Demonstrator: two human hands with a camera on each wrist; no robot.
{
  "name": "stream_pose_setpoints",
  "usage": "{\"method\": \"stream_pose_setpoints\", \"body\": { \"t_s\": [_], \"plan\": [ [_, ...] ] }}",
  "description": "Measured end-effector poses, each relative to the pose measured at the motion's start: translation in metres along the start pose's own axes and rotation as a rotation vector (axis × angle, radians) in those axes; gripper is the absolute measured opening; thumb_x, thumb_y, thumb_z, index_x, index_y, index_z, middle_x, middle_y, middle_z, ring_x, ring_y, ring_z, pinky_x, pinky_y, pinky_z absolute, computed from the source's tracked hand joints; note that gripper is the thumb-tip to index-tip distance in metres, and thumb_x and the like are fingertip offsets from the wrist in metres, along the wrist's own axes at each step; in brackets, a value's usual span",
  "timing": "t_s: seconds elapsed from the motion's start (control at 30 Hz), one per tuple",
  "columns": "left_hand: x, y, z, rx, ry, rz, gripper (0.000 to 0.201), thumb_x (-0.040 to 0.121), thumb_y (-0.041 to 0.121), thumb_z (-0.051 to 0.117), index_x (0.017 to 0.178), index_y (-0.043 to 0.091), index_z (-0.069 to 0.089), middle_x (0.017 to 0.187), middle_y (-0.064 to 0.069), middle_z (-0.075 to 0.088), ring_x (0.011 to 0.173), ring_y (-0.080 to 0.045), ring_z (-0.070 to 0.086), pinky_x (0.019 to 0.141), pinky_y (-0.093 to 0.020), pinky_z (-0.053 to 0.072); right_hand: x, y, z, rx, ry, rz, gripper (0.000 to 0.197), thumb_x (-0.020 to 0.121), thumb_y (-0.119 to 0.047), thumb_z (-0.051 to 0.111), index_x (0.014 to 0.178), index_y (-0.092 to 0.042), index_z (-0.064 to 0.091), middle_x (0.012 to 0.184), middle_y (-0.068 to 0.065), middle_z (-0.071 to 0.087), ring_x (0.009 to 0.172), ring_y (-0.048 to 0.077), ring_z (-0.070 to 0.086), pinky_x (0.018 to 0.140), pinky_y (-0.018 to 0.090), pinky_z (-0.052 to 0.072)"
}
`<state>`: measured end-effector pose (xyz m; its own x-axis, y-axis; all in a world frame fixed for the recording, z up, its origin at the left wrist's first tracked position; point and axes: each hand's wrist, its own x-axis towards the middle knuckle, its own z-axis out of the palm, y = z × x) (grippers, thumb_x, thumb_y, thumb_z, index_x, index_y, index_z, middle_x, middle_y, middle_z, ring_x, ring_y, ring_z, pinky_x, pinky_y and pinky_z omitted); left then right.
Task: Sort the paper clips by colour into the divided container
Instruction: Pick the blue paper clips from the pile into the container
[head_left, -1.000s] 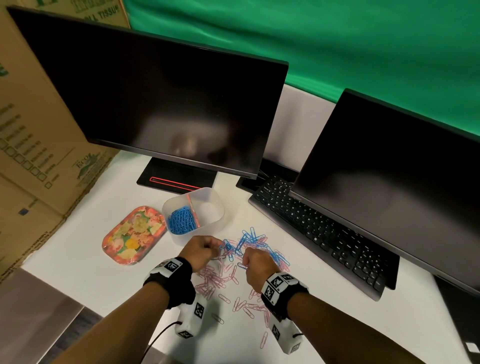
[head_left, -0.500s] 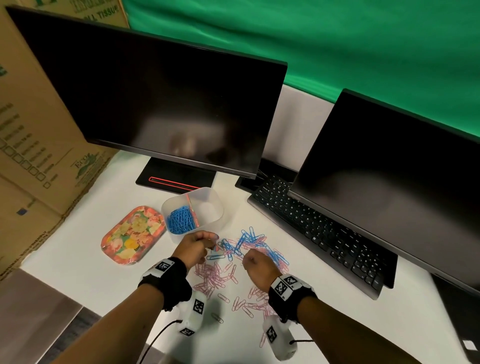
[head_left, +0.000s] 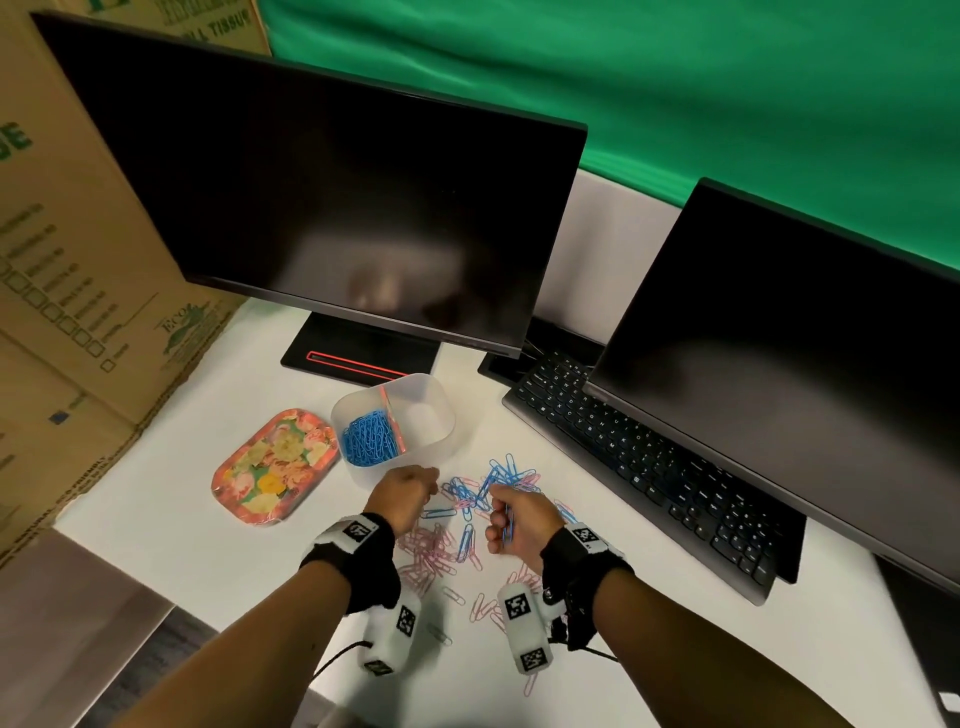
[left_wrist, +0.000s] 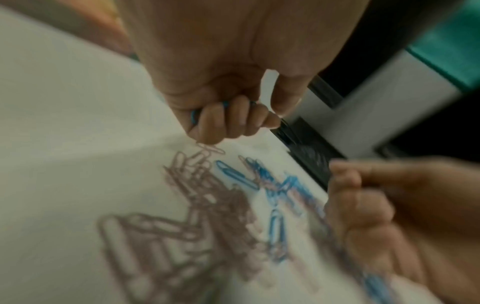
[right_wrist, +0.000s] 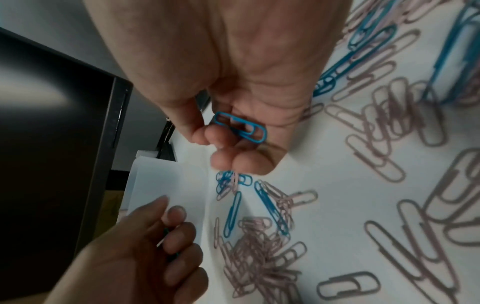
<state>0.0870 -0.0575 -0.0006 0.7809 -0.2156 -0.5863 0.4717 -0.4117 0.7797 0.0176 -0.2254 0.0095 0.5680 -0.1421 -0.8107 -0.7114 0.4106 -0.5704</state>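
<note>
White counter (head_left: 156, 525) bearing the divided container (head_left: 441, 415), blue clips in its left compartment, toward the far edge. Left hand (head_left: 402, 496) and right hand (head_left: 519, 522), each curled around blue paper clips (right_wrist: 240, 127), above the loose clips (head_left: 441, 551) mid-counter.

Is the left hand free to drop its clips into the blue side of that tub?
Probably yes: the left hand, gripping blue clips, is beside the open tub, nothing between.

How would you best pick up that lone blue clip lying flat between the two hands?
Probably from straight above, pinching the blue clip across its two long sides near the middle. It lies flat on the table and is thin, with pink clips close on its left, so a sideways approach would likely snag those.
</note>
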Motion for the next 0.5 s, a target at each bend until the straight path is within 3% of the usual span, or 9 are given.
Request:
{"method": "stream_pose_setpoints", "body": {
  "t_s": [0.1, 0.2, 0.3, 0.43, 0.5],
  "plan": [
    [0.000, -0.008, 0.005, 0.577, 0.073, 0.214, 0.012, 0.088, 0.029, 0.056, 0.079, 0.022, 0.060, 0.083, 0.001, 0.063, 0.081, -0.020, 0.060, 0.070, -0.027, 0.047, 0.004, 0.003, 0.002, -0.334, 0.102, -0.131, 0.025, 0.089, -0.022, 0.055, 0.069, -0.006, 0.054, 0.053, 0.001, 0.036, 0.047, 0.017, 0.036, 0.051, 0.024, 0.026],
    [0.000, -0.014, 0.008, 0.867, 0.073, 0.260, 0.013, 0.086, 0.025, 0.054, 0.096, 0.025, 0.063, 0.100, 0.000, 0.066, 0.095, -0.023, 0.062, 0.078, -0.029, 0.049, 0.002, 0.009, 0.003, -0.913, 0.211, -0.371, 0.018, 0.089, -0.028, 0.058, 0.080, -0.013, 0.062, 0.077, 0.003, 0.063, 0.070, 0.016, 0.054, 0.060, 0.022, 0.039],
    [0.002, -0.015, 0.010, 0.966, 0.055, 0.278, 0.017, 0.086, 0.021, 0.053, 0.099, 0.023, 0.063, 0.106, -0.002, 0.065, 0.098, -0.024, 0.061, 0.079, -0.031, 0.049, -0.001, 0.012, 0.007, -1.081, 0.176, -0.463, 0.004, 0.085, -0.024, 0.060, 0.087, -0.023, 0.064, 0.096, 0.002, 0.068, 0.086, 0.020, 0.064, 0.078, 0.029, 0.055],
    [0.002, -0.014, 0.011, 0.989, 0.034, 0.271, 0.016, 0.084, 0.022, 0.055, 0.097, 0.020, 0.065, 0.105, -0.003, 0.063, 0.096, -0.025, 0.062, 0.080, -0.033, 0.051, 0.000, 0.016, 0.013, -1.444, 0.014, -0.543, 0.026, 0.089, -0.018, 0.058, 0.114, -0.027, 0.062, 0.124, 0.001, 0.058, 0.113, 0.024, 0.057, 0.098, 0.032, 0.047],
    [0.002, -0.015, 0.009, 0.955, 0.040, 0.276, 0.016, 0.085, 0.022, 0.054, 0.095, 0.019, 0.066, 0.102, -0.004, 0.063, 0.095, -0.025, 0.062, 0.080, -0.033, 0.051, 0.001, 0.017, 0.015, -1.548, -0.011, -0.544, 0.027, 0.090, -0.017, 0.057, 0.115, -0.028, 0.063, 0.126, 0.003, 0.055, 0.116, 0.027, 0.055, 0.099, 0.034, 0.046]
  ]
}}
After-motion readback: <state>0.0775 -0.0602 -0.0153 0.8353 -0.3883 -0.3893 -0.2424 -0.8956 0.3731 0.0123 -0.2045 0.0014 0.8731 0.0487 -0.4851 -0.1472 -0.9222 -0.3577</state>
